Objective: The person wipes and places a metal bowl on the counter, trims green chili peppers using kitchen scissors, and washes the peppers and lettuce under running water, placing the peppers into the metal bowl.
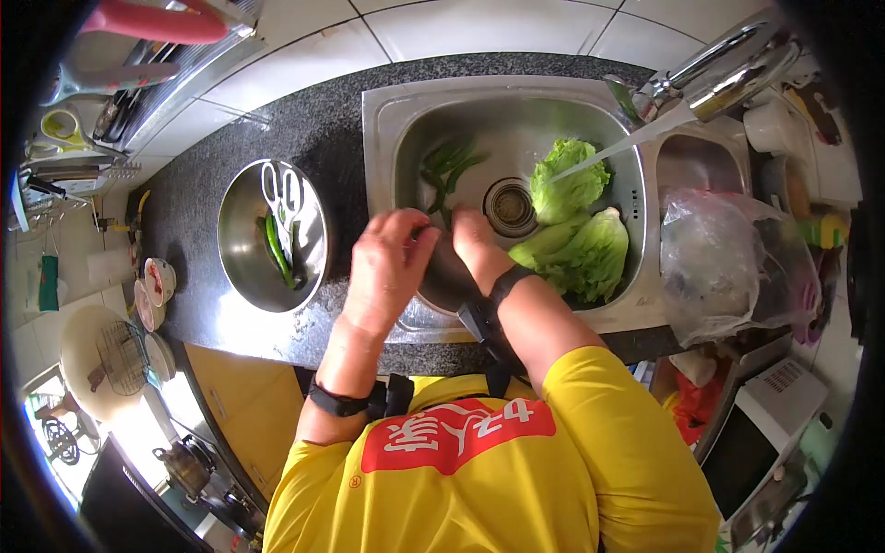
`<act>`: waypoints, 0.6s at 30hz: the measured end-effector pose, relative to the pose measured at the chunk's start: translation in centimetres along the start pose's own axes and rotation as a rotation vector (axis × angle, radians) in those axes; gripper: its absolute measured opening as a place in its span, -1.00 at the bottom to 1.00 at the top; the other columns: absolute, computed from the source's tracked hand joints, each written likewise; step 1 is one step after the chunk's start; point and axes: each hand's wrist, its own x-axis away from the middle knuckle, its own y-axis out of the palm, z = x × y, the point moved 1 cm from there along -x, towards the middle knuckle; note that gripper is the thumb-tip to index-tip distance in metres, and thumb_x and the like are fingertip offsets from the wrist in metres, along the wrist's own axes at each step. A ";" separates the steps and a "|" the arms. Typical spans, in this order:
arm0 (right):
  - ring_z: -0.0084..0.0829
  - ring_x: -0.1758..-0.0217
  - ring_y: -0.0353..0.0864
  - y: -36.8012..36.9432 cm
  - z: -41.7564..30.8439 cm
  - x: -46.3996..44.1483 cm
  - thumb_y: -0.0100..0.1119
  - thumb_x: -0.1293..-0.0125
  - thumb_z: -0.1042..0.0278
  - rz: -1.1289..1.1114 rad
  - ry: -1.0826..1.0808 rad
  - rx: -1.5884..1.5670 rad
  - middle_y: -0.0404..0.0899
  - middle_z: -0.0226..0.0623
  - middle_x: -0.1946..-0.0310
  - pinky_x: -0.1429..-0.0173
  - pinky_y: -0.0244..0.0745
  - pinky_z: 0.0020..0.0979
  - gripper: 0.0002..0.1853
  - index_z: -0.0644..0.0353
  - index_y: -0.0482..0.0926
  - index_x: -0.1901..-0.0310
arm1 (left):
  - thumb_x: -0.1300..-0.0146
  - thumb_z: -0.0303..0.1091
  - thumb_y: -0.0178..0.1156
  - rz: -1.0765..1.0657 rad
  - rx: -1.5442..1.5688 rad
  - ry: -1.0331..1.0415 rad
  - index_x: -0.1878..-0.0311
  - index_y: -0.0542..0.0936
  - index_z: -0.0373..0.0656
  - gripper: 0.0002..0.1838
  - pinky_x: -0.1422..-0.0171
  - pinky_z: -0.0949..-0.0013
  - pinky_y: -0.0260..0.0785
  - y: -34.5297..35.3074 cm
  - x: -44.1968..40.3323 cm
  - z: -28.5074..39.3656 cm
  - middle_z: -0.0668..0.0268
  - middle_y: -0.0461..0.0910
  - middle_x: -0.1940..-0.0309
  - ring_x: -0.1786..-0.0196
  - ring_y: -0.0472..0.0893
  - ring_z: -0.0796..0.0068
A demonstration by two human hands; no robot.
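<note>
One left hand [395, 263], one right hand [473, 244] at sink [521, 120], grips unclear, green peppers [451, 166] beyond, lettuce [595, 251] beside

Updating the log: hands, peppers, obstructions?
Left hand over sink's left rim, grip unclear. Right hand inside, grip hidden. Green peppers just beyond. Lettuce right, apart from peppers.

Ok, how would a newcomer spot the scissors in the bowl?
Find the sink, then the round metal bowl on the dark countertop to its left. Inside, the scissors lie beside a long green chilli, set apart by their white handle loops.
</note>
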 end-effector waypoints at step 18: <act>-0.59 0.69 0.32 -21.5 7.9 4.7 0.21 -0.13 0.42 0.048 -0.022 -1.535 0.42 -0.40 0.60 0.62 0.23 -0.52 -0.87 0.24 0.48 0.33 | -0.27 -0.28 0.04 -0.583 1.223 -0.421 0.02 0.39 -0.20 -0.72 0.12 0.38 0.47 15.7 -7.8 3.5 0.35 0.51 0.23 0.23 0.56 0.46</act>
